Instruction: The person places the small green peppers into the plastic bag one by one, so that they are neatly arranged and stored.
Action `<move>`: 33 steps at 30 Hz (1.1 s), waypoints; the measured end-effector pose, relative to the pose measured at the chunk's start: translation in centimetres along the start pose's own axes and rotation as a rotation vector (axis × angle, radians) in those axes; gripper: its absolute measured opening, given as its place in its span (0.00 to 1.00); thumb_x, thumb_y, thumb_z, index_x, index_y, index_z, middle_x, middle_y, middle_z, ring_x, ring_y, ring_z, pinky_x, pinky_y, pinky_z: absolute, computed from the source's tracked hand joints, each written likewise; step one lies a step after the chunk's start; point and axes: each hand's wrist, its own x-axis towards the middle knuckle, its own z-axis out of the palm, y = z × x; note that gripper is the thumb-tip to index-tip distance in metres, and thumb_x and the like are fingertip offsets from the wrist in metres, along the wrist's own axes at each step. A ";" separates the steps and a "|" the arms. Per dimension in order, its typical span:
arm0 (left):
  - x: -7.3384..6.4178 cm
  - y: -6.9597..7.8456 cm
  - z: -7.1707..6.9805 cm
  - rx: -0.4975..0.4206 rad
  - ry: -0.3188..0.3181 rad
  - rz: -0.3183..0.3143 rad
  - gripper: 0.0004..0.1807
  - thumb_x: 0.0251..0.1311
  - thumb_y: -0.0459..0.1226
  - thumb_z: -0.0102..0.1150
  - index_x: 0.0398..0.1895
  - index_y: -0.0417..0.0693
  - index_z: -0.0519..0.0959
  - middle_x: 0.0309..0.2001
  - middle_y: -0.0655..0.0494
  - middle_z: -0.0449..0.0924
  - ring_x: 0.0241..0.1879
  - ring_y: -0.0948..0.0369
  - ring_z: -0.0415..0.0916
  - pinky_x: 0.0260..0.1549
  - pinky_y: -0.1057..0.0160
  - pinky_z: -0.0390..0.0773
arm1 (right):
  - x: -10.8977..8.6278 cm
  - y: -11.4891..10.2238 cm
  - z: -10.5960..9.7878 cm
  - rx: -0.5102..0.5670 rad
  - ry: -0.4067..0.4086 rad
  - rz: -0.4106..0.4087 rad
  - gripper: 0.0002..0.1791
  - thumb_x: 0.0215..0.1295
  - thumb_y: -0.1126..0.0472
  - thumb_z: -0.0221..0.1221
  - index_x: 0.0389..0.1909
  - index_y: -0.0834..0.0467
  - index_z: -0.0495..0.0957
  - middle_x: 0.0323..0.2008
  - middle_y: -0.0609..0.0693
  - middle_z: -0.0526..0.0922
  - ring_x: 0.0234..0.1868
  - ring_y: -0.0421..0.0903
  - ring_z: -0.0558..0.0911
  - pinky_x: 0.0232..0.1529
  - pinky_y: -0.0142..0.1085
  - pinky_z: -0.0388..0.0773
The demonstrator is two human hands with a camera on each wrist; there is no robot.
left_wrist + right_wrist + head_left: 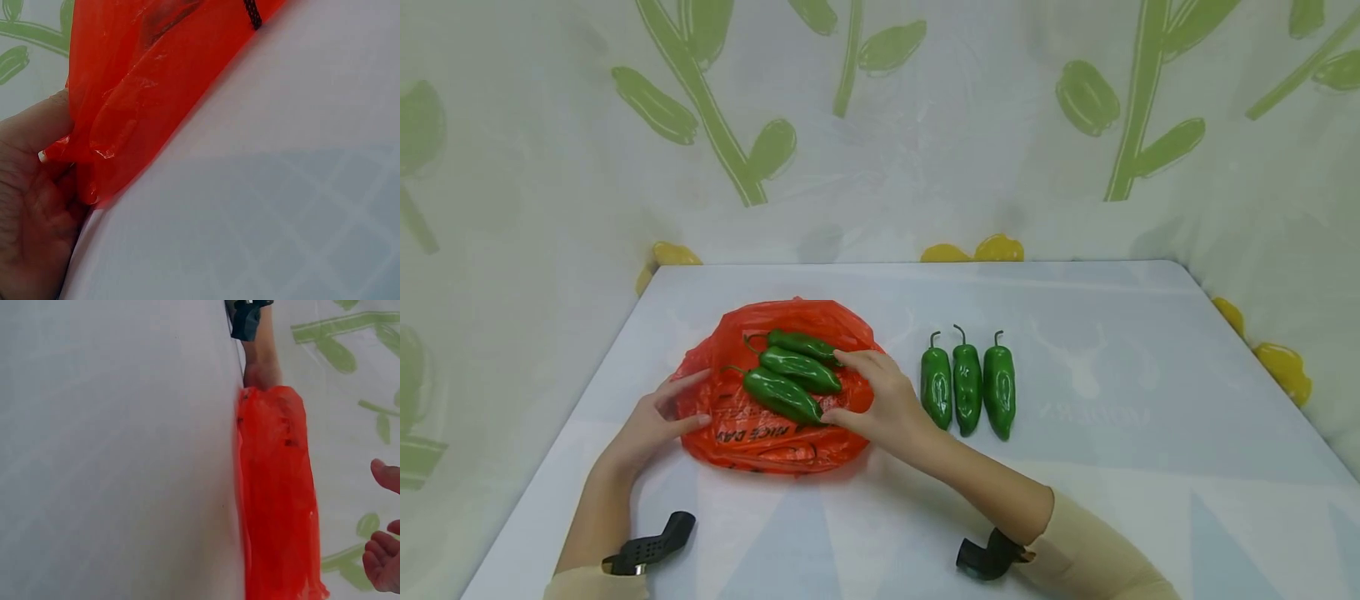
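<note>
Three green peppers lie side by side, stems left, in or on a red plastic bag; which is unclear. The left hand pinches the bag's edge, presumably to steady it. The right hand, thumb and fingers spread wide, brackets the pepper tips. Three further peppers lie parallel on the worktop, right of the bag. Pepper skins: smooth, glossy, tapered. Bag film: thin, crinkled, printed.
</note>
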 end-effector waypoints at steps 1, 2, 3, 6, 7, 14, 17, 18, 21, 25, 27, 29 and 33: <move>0.0 0.0 0.0 0.002 0.000 0.000 0.39 0.56 0.41 0.64 0.70 0.45 0.60 0.72 0.39 0.49 0.71 0.38 0.40 0.59 0.30 0.56 | -0.1 0.0 -0.2 0.002 0.003 0.001 0.39 0.45 0.58 0.74 0.60 0.61 0.71 0.53 0.54 0.76 0.57 0.48 0.73 0.54 0.43 0.78; 0.0 0.0 0.0 0.000 -0.001 0.001 0.39 0.56 0.41 0.64 0.70 0.45 0.60 0.72 0.39 0.49 0.71 0.38 0.40 0.59 0.30 0.56 | -0.2 0.1 -0.5 0.003 0.006 0.005 0.39 0.45 0.58 0.74 0.60 0.61 0.71 0.54 0.54 0.76 0.58 0.48 0.73 0.53 0.44 0.78; 0.0 0.0 0.0 0.000 -0.001 0.001 0.39 0.56 0.41 0.64 0.70 0.45 0.60 0.72 0.39 0.49 0.71 0.38 0.40 0.59 0.30 0.56 | -0.3 0.1 -0.7 0.004 0.011 0.010 0.39 0.45 0.59 0.74 0.61 0.60 0.71 0.54 0.54 0.76 0.58 0.49 0.73 0.52 0.44 0.78; 0.0 0.1 0.0 0.006 0.003 -0.004 0.39 0.56 0.41 0.64 0.70 0.45 0.60 0.72 0.39 0.49 0.71 0.38 0.40 0.59 0.30 0.56 | -0.6 0.3 -1.5 0.007 0.032 -0.007 0.40 0.44 0.59 0.74 0.61 0.61 0.70 0.55 0.56 0.76 0.58 0.50 0.73 0.51 0.45 0.79; 0.0 0.1 0.0 0.007 0.005 -0.006 0.39 0.56 0.41 0.64 0.70 0.45 0.60 0.72 0.39 0.49 0.71 0.38 0.40 0.59 0.30 0.57 | -0.6 0.4 -1.8 0.004 0.039 -0.016 0.40 0.44 0.59 0.74 0.61 0.61 0.70 0.55 0.56 0.76 0.58 0.50 0.73 0.50 0.45 0.80; 0.0 0.0 0.1 0.018 0.010 0.007 0.39 0.57 0.41 0.64 0.70 0.45 0.60 0.72 0.38 0.50 0.70 0.38 0.43 0.58 0.32 0.59 | -1.2 1.5 -3.3 -0.053 0.092 -0.042 0.39 0.44 0.60 0.74 0.60 0.61 0.71 0.55 0.56 0.77 0.58 0.50 0.74 0.52 0.43 0.79; 0.0 0.0 0.1 0.013 0.008 0.016 0.38 0.57 0.41 0.63 0.70 0.44 0.60 0.72 0.38 0.50 0.70 0.38 0.43 0.58 0.32 0.59 | -1.5 1.8 -4.0 -0.076 0.109 -0.026 0.40 0.44 0.59 0.74 0.60 0.61 0.71 0.56 0.56 0.76 0.58 0.50 0.74 0.52 0.42 0.79; 0.0 0.1 0.1 0.012 0.007 0.019 0.38 0.57 0.41 0.63 0.70 0.44 0.60 0.72 0.38 0.50 0.70 0.38 0.43 0.58 0.32 0.59 | -1.6 1.9 -4.2 -0.082 0.115 -0.023 0.40 0.44 0.59 0.74 0.60 0.61 0.71 0.56 0.55 0.76 0.57 0.50 0.75 0.52 0.42 0.79; -0.1 0.1 0.2 0.012 0.006 0.022 0.38 0.57 0.41 0.63 0.70 0.44 0.60 0.72 0.38 0.50 0.70 0.38 0.43 0.58 0.32 0.59 | -1.9 2.2 -4.9 -0.089 0.137 -0.029 0.41 0.42 0.60 0.75 0.60 0.62 0.71 0.56 0.56 0.77 0.56 0.51 0.75 0.50 0.44 0.79; -0.2 0.2 0.2 0.022 0.008 0.028 0.38 0.57 0.41 0.63 0.70 0.44 0.60 0.71 0.38 0.51 0.70 0.39 0.44 0.58 0.33 0.60 | -2.4 3.0 -5.7 -0.081 0.166 -0.031 0.41 0.41 0.63 0.75 0.60 0.64 0.71 0.55 0.58 0.76 0.55 0.53 0.76 0.49 0.48 0.79; -0.1 0.2 0.2 0.028 0.009 0.034 0.38 0.57 0.41 0.63 0.70 0.44 0.60 0.71 0.38 0.51 0.69 0.39 0.45 0.58 0.33 0.60 | -2.6 3.5 -6.0 -0.083 0.177 -0.006 0.40 0.41 0.63 0.75 0.59 0.64 0.71 0.56 0.59 0.76 0.55 0.53 0.76 0.49 0.48 0.79; -0.2 0.2 0.2 0.029 0.011 0.034 0.39 0.56 0.41 0.64 0.70 0.44 0.60 0.71 0.38 0.52 0.69 0.39 0.45 0.58 0.32 0.60 | -2.8 3.9 -6.3 -0.080 0.184 0.027 0.40 0.41 0.64 0.75 0.59 0.64 0.71 0.56 0.59 0.76 0.54 0.54 0.76 0.49 0.49 0.79; -0.2 0.1 0.2 0.019 0.013 0.031 0.39 0.56 0.41 0.64 0.70 0.44 0.60 0.71 0.38 0.51 0.70 0.39 0.44 0.58 0.31 0.59 | -3.2 4.6 -7.0 -0.079 0.180 0.085 0.40 0.41 0.64 0.75 0.59 0.64 0.71 0.56 0.59 0.76 0.53 0.56 0.76 0.49 0.51 0.79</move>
